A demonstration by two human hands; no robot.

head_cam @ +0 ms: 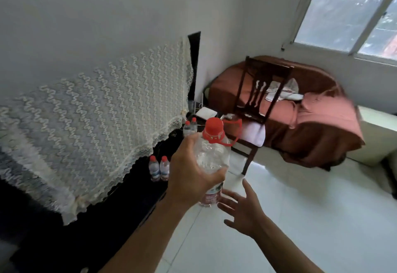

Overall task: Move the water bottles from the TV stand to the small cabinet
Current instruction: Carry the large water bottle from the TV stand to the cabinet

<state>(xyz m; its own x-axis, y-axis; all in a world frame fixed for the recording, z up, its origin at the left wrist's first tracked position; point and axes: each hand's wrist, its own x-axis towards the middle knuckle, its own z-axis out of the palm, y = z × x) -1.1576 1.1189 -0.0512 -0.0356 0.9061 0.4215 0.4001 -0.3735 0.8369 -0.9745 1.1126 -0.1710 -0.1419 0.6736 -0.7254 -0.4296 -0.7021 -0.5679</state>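
Step in hand, as judged: carry phase. One large water bottle (211, 158) is lifted clear of the TV stand (120, 214) and held upright in mid-air at frame centre.

Left hand (191, 171) wraps the bottle's clear shoulder, thumb and fingers curled round it just below the red cap (213, 127). The red carry loop (233, 132) hangs free at 2 o'clock of the cap, not used. Most of the bottle's body, label included, hangs below the grip at 5 o'clock.

Right hand (240, 206) has fingers spread and holds nothing. It sits just beside the bottle's lower end, at 4 o'clock of it; whether it touches cannot be told.

Four small water bottles are left on the stand: a near pair (159, 168) at 9 o'clock of the left hand, a far pair (190, 126) at 12 o'clock, under the edge of the lace cover (96, 122).

Next move likely calls for supporting the base with the right hand, then turning toward the small cabinet, which is not identifiable here. Wooden chair (256, 100) stands close at 1 o'clock.
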